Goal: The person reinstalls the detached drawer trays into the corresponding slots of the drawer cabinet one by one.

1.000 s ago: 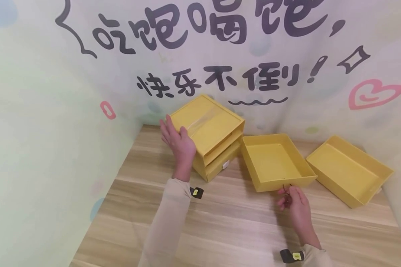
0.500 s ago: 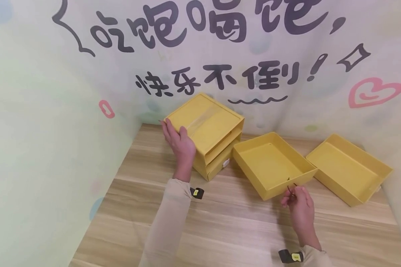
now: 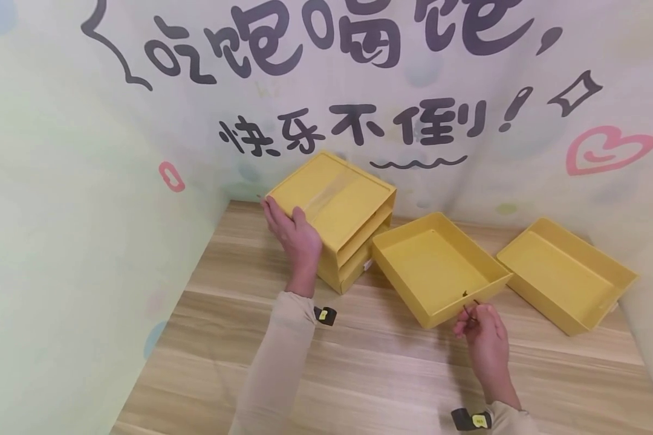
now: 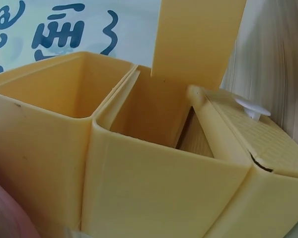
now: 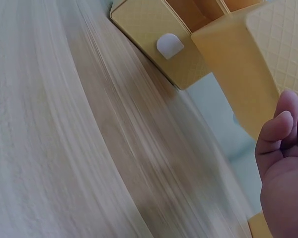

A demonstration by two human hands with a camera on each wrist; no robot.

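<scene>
In the head view a yellow drawer unit [image 3: 359, 208] stands against the back wall, a strip of clear tape across its top. My left hand [image 3: 299, 238] rests against its left side with straight fingers, thumb near the top edge. Two upper slots show without drawers; the bottom drawer [image 5: 139, 29] is in place, with a white tab [image 5: 170, 45]. My right hand [image 3: 487, 344] pinches a thin dark cord [image 3: 470, 311] on the front of a yellow drawer [image 3: 399, 287]. That drawer is tilted, its rear corner close to the unit's open front, as the left wrist view also shows.
Another yellow drawer [image 3: 568, 272] lies at the right, near the back wall and beside the tilted drawer. The wood-grain table [image 3: 375, 374] extends toward me. Walls with printed lettering [image 3: 354, 124] bound the back and sides.
The drawer at my right hand has swung and shifted left toward the unit, its front now tipped more toward me. The left hand stays on the unit, which has turned slightly.
</scene>
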